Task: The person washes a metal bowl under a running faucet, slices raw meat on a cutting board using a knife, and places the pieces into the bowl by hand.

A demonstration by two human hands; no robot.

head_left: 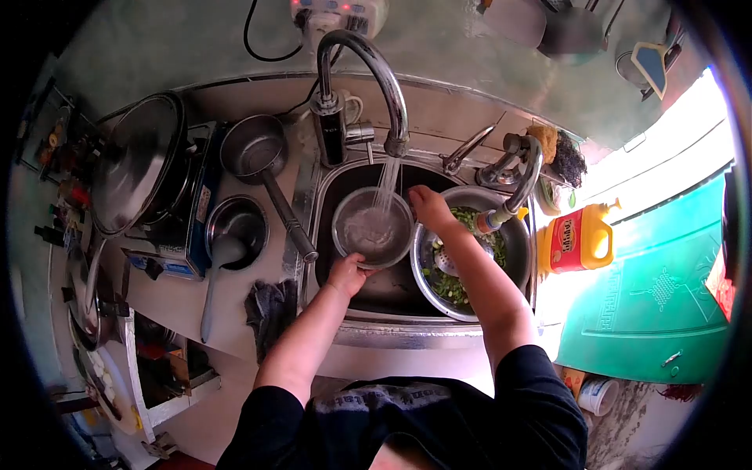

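Observation:
A metal bowl [350, 229] is under the running faucet [397, 145] in the sink, with water splashing inside it. My left hand [348, 274] grips its near rim, thumb over the edge. Curled at the bowl's far right rim is my right hand [429, 210]; its fingertips are partly hidden. Just right of the bowl, below my right forearm, a larger metal basin [420, 274] holds chopped green vegetables [450, 288] and a perforated metal piece [446, 261].
A second faucet [533, 168] arches over the basin. Left of the sink are a saucepan [254, 145], a dark pot with a ladle [227, 251], a cloth [270, 309] and a stove [168, 243]. Right are a yellow jug [599, 239] and a green board [650, 313].

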